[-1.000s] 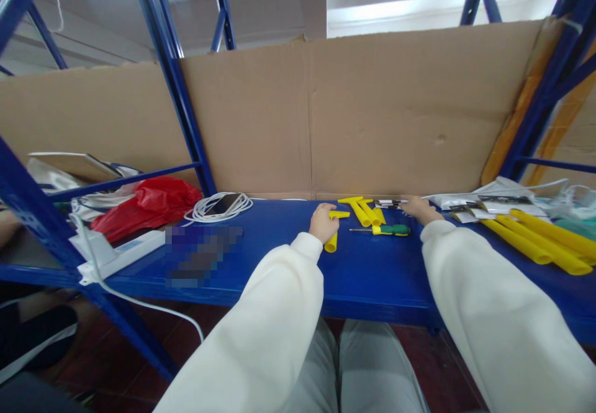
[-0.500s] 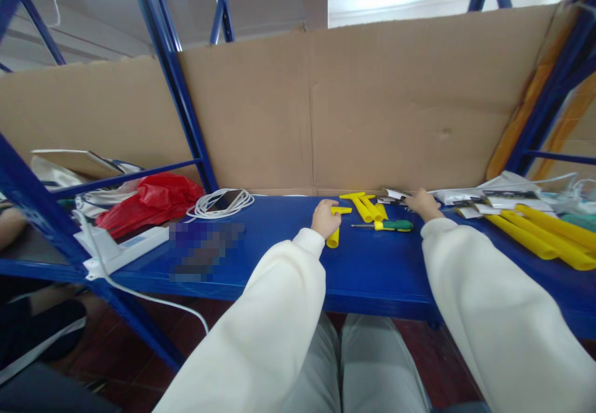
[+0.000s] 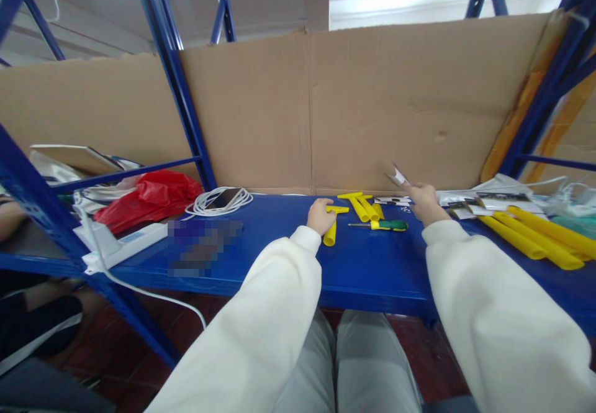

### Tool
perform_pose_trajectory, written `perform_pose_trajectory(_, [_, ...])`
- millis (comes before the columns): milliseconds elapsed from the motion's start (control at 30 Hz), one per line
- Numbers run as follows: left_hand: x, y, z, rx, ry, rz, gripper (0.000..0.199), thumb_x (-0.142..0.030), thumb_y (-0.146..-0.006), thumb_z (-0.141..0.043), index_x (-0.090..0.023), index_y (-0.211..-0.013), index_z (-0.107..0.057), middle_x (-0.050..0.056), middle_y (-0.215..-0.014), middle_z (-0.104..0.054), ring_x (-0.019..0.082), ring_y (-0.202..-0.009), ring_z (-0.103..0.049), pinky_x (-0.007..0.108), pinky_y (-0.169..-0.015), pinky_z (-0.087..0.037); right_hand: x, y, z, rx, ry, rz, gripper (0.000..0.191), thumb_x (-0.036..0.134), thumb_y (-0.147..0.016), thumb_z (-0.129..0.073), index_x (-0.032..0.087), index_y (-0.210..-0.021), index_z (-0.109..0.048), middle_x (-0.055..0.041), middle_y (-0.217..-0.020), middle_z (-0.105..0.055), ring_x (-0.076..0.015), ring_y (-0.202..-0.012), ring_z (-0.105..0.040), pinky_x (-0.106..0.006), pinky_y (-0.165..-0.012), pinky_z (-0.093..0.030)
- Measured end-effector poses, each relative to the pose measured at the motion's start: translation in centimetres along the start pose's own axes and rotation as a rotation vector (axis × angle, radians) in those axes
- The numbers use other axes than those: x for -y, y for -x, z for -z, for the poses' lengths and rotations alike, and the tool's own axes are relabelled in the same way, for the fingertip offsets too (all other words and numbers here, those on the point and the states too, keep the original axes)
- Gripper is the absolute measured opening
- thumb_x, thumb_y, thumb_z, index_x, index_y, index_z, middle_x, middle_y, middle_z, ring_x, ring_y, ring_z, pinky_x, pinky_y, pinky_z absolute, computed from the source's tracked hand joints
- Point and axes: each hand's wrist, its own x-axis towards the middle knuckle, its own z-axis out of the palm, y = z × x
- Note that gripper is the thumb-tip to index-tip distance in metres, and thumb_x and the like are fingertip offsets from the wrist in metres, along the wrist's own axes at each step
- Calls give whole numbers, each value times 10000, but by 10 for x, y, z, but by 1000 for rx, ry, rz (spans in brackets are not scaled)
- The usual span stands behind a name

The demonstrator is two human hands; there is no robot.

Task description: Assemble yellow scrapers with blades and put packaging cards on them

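Observation:
My left hand (image 3: 320, 216) is closed around the top of a yellow T-shaped handle (image 3: 330, 235), which stands on the blue shelf (image 3: 284, 239). Raised above the back of the shelf, my right hand (image 3: 424, 200) pinches a small thin piece with a white part (image 3: 399, 177); blur hides its exact kind. Between the hands lies a screwdriver (image 3: 393, 225) with a green and yellow grip. Behind it rest more yellow T-shaped handles (image 3: 364, 207). Small white and dark pieces (image 3: 392, 201) lie by the cardboard, left of my right hand.
Yellow tubes (image 3: 535, 239) and flat packets (image 3: 505, 202) lie at the right. To the left are a coiled white cable (image 3: 218, 204), a red plastic bag (image 3: 153, 199) and a white power strip (image 3: 133, 246). Cardboard (image 3: 261, 115) walls the back; another person's leg (image 3: 41, 326) shows lower left.
My right hand has lifted from the small pieces at the back, bringing up one thin piece. My left hand stays on the yellow handle. The view has shifted slightly.

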Motion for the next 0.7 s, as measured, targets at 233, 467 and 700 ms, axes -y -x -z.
perform_pose_trajectory(233, [4,-2,2,7,-2,37,349,-12,-752,-593,-129,-1052,-729,110,-1121,-721,218,-1073,-655,287,-993,-468,41,46,4,-23,-401,-255,531,410,-768,-704,119,-1200,-604,-105,-917,-683,-235,-852,-635,-284,-544,-536])
perform_pose_trajectory(467, [6,-1,-1,140,-118,171,320,-278,-790,-701,-117,-1067,-714,141,-1078,-728,265,-1030,-676,297,-890,-502,48,69,-2,68,-862,-249,246,241,-725,-767,177,-839,-559,11,-694,-616,-93,-548,-561,-173,-412,-448])
perform_pose_trajectory(700, [18,-5,-8,219,57,328,205,-187,-614,-797,-139,-802,-730,63,-732,-717,238,-778,-687,267,-674,-494,56,87,-13,206,-1075,-233,374,-30,-613,-779,182,-742,-500,18,-625,-644,-97,-622,-649,-146,-559,-546])
